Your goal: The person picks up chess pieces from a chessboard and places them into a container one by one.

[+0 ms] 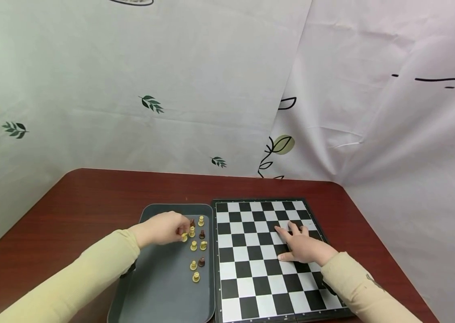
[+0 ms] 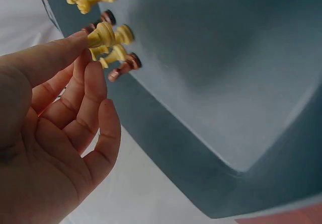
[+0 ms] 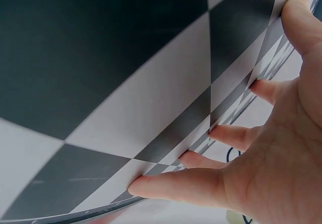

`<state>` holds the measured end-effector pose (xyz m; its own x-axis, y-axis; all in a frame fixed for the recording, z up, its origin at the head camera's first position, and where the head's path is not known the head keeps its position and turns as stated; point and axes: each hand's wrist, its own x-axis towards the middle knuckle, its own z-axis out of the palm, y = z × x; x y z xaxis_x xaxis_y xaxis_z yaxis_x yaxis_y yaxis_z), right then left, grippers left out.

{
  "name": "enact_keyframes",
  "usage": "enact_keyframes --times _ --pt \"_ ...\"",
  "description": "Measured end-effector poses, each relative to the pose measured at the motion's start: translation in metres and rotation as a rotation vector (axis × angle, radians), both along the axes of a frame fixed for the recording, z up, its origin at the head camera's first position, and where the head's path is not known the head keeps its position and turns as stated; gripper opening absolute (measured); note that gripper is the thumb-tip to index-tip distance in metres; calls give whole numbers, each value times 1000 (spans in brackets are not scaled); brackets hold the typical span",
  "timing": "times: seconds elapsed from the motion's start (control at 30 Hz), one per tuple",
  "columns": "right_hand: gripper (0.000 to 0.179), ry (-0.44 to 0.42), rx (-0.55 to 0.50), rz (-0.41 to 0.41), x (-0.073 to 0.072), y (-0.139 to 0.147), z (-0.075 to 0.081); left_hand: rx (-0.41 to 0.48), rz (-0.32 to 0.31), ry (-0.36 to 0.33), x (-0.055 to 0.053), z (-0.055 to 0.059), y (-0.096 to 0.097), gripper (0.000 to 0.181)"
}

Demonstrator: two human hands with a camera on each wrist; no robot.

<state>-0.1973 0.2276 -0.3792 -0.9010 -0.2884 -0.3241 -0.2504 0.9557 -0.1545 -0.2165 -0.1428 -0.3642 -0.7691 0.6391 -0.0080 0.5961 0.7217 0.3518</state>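
Observation:
Over the grey tray (image 1: 163,287), my left hand (image 1: 162,228) pinches a yellow chess piece (image 2: 103,34) between thumb and fingertips. The other fingers bend loosely below it in the left wrist view. Close around that hand stand several more yellow chess pieces (image 1: 196,277) and a few brown ones (image 1: 201,262), in the right part of the tray. My right hand (image 1: 303,247) is spread over the black-and-white chessboard (image 1: 250,270), on its right half. Its fingertips (image 3: 138,186) rest on the squares, and it holds nothing.
Tray and board lie side by side, edges close together, on a reddish-brown table (image 1: 102,202). A pale cloth (image 1: 195,80) with leaf prints hangs behind the table's far edge. No chess pieces show on the visible squares.

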Motion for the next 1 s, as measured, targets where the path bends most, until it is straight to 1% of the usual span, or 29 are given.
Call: enact_keyframes --times 0.13,0.33,0.6,0.83,1.0 --pt "79 3 5 2 0 0 0 3 17 -24 -2 -3 -1 14" --pt "79 5 17 2 0 0 0 -3 30 -28 -6 -6 -1 17" --pt "79 4 17 5 0 0 0 -33 84 -39 -8 -14 1 16" --pt "79 5 16 4 0 -1 0 -39 85 -47 -10 -14 0 14" --pt "79 1 23 -1 0 -1 0 -58 87 -40 -12 -15 0 13"
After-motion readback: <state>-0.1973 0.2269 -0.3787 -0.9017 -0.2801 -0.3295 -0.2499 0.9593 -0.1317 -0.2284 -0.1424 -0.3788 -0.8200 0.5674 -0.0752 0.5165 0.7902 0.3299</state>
